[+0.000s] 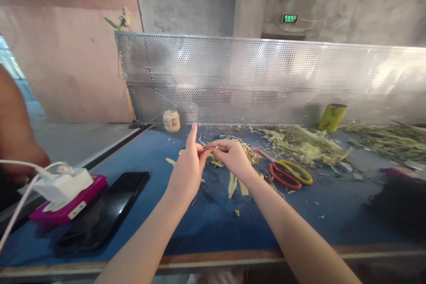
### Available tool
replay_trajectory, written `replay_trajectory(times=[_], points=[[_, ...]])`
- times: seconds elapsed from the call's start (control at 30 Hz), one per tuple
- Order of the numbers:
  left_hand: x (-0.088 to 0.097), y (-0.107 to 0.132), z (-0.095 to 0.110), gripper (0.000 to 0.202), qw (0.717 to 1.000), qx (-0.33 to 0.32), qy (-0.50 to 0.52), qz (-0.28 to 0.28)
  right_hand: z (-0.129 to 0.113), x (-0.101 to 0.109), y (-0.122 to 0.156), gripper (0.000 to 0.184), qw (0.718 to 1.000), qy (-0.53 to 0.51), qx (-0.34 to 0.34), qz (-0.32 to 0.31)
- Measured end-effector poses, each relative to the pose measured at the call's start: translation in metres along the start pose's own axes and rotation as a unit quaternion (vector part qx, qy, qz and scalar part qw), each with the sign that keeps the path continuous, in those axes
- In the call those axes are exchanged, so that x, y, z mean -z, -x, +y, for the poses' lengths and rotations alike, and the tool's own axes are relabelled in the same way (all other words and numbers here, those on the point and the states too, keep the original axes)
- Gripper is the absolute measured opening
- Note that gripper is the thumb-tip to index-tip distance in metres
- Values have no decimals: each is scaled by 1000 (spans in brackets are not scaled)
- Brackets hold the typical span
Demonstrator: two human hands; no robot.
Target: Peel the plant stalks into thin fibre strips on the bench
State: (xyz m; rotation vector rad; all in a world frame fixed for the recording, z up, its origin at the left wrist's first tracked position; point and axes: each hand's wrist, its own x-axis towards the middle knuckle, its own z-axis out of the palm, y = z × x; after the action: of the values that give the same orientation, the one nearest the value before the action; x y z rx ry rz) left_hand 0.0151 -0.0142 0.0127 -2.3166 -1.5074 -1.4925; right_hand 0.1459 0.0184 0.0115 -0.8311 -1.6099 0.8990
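My left hand is closed in a pinch with its index finger pointing up. The fingertips of my right hand meet it, pinched at the same spot. Whatever lies between the fingertips is too small and covered to name. Just behind and below the hands is a small heap of pale green plant bits, partly hidden by my right hand. Flat pale strips of dried leaf or husk lie under my right wrist. Scissors with one red and one yellow handle loop rest to the right, blades toward the heap.
A blue-topped table ends at a perforated metal screen. Dried plant material and a yellow-green tube stand right; a twine spool stands back left. A phone and a purple power strip lie left, near another person's arm.
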Motion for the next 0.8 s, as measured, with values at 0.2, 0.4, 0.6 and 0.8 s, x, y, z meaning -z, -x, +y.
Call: replay_trajectory(times=[0.2,0.4,0.6,0.8], points=[[0,-1,-5,72,1000,10,-8,-1,-6,3,0,26,983,-162,-80,-21],[0,3,-3,62,995,5,-79,-55,-1,1,0,23,984,-148,-68,-75],[-9,8,9,66,994,-22,-31,-98,5,-5,-3,22,988,-139,-65,21],[-6,4,4,66,988,-121,-78,-47,3,-1,-4,18,985,-165,-55,-14]])
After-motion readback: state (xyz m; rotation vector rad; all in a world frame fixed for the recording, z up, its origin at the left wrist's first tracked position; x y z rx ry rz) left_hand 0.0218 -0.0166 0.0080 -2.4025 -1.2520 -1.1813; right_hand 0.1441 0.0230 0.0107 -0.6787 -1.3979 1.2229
